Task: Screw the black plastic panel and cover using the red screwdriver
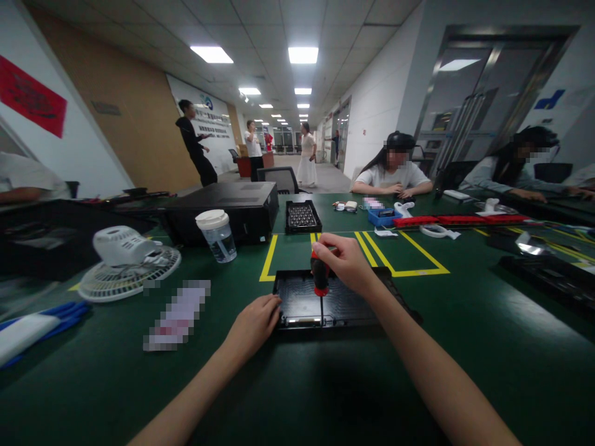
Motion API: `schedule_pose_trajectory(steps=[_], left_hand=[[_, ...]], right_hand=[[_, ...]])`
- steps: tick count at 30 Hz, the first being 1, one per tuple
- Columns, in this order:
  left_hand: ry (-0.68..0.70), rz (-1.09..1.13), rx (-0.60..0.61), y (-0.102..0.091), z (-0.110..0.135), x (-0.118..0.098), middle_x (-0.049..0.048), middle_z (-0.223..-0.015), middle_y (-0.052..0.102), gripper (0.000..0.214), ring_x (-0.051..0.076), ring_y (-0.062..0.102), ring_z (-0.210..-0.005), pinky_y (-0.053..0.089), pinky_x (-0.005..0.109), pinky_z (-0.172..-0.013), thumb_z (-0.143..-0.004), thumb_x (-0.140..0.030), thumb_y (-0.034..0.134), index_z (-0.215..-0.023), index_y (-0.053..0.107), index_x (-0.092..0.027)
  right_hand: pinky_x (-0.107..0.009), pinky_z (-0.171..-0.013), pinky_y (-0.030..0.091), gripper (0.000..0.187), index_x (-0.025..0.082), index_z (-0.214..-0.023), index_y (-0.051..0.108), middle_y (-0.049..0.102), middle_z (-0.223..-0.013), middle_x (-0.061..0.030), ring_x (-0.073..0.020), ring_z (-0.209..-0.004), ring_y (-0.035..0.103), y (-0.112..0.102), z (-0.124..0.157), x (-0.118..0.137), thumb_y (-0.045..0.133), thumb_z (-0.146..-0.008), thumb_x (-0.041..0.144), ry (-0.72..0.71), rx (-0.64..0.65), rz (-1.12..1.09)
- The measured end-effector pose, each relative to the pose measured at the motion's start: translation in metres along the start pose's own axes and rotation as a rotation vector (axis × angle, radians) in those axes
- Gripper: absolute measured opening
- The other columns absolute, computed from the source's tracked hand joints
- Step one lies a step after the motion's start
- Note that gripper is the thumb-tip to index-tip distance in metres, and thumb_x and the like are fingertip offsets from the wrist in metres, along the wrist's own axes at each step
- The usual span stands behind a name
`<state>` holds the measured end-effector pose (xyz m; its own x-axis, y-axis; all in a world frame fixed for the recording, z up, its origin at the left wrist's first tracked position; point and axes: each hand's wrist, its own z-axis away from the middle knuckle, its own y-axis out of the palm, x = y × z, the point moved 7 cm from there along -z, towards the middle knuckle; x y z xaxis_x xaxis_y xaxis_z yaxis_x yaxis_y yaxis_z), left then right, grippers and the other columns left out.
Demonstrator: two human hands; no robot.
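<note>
My right hand (346, 260) is closed around the red and black handle of a screwdriver (320, 282), held upright. Its thin shaft points down onto the near edge of a flat black device (297, 303) lying on the green table. My left hand (255, 322) rests with curled fingers against the device's left near corner, steadying it. A black tray of small parts (302, 217) sits further back, just beyond the yellow tape lines (268, 260).
A white desk fan (127, 263) and a lidded clear cup (218, 235) stand at the left, with a black box (227, 207) behind them. A blue bin (383, 217) and red strips (460, 219) lie at the back right. Two people sit across the table; others stand in the corridor.
</note>
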<state>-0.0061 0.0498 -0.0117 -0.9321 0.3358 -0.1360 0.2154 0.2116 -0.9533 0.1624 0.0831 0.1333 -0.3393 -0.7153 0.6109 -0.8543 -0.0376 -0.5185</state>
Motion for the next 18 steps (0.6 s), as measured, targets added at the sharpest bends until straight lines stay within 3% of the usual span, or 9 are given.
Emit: schedule_pose_trajectory(steps=[18], left_hand=[[-0.012,0.03,-0.014,-0.0003,0.0008,0.001,0.0106,-0.113,0.061,0.031,0.02,0.056,-0.106,0.042,0.034,-0.095,-0.088,-0.025,0.036,-0.108,0.059,-0.016]], right_hand=[[-0.022,-0.048,0.022,0.039,0.018,-0.055,0.034,0.031,-0.049,0.0054,-0.0071,-0.045,0.033,-0.0074,0.0015,0.0006,0.047,-0.083,0.041,0.006,-0.098,0.168]])
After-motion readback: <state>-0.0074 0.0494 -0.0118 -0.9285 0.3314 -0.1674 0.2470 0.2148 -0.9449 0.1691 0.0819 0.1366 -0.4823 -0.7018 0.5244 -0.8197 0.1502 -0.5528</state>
